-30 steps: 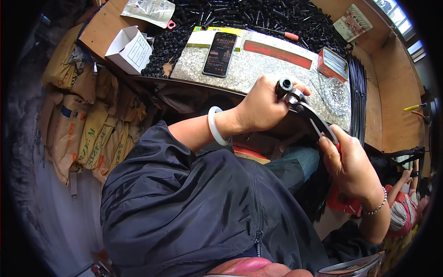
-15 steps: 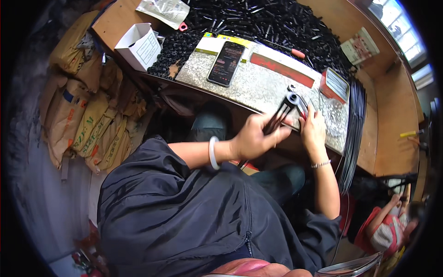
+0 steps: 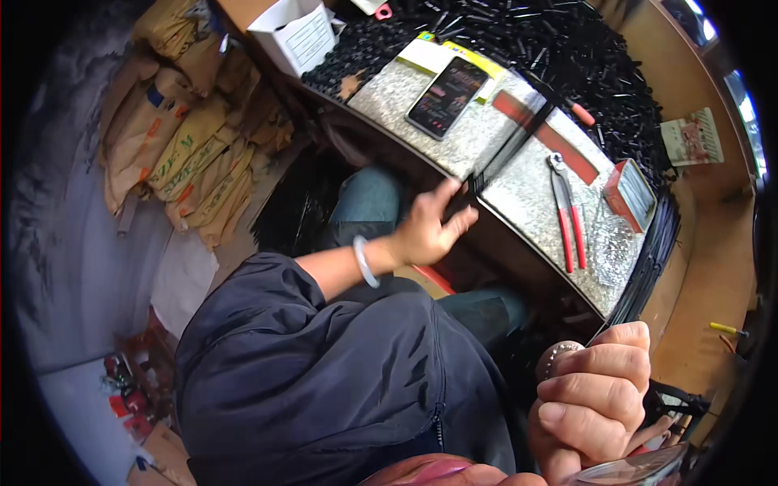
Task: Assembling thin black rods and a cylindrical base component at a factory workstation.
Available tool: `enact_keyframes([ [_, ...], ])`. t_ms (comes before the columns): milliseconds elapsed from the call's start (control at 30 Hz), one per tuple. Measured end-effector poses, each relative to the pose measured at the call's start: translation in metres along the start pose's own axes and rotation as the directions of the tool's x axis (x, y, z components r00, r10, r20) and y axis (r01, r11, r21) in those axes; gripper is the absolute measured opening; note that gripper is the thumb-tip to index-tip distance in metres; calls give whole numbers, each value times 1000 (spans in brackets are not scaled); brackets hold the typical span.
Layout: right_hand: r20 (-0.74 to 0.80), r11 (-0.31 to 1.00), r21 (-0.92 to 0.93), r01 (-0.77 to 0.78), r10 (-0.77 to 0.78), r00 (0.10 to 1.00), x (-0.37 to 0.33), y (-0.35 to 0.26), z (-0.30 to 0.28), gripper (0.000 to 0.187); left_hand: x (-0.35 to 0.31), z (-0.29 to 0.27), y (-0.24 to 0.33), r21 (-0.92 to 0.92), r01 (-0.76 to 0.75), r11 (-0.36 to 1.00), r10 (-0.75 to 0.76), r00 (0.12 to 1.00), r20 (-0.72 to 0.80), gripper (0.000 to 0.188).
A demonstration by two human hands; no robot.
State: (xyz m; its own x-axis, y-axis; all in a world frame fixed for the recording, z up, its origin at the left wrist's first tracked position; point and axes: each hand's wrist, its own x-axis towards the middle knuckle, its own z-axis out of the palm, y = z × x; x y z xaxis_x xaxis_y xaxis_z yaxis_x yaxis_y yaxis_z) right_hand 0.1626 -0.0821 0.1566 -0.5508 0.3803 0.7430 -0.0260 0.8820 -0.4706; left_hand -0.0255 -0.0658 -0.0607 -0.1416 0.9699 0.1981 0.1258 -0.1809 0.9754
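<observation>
My left hand (image 3: 429, 231), with a white bangle on the wrist, reaches to the near edge of a speckled stone slab (image 3: 519, 186). Its fingers are spread and touch the near end of a bundle of black strips (image 3: 519, 138) that lies across the slab. Red-handled pliers (image 3: 567, 219) lie on the slab to the right, in nobody's grip. My right hand (image 3: 596, 397) is curled into a fist low at the right, close to the camera, with a bead bracelet on its wrist. I see nothing in it.
A phone (image 3: 448, 97) and a red box (image 3: 632, 194) rest on the slab. A heap of small black parts (image 3: 519, 40) covers the wooden table behind. A white carton (image 3: 296, 36) stands at the far left corner, with tan sacks (image 3: 186, 138) piled beside it. Long black strips (image 3: 648, 259) hang at the slab's right.
The pliers left my hands and now lie on the slab. The black strips were laid across the slab. My right hand pulled back toward my body and closed.
</observation>
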Motion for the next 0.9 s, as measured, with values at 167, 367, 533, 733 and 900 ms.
enact_keyframes([
  [167,-100,998,50,24,-19,995,-6,-3,29,16,12,-102,80,139,-247,959,271,944,-189,24],
  [367,273,958,273,-91,13,962,11,-23,52,16,-44,-219,34,387,-67,920,227,895,-385,24],
  [533,258,951,293,99,-178,950,-4,-25,91,21,-154,-300,-101,554,396,732,56,776,-628,31],
  [733,110,989,-41,-144,148,983,-60,-11,115,40,-356,-253,-232,547,666,507,-245,720,-649,54],
  [900,45,944,-129,-302,310,950,-66,1,113,41,-429,-223,-251,434,770,468,-564,638,-524,39],
])
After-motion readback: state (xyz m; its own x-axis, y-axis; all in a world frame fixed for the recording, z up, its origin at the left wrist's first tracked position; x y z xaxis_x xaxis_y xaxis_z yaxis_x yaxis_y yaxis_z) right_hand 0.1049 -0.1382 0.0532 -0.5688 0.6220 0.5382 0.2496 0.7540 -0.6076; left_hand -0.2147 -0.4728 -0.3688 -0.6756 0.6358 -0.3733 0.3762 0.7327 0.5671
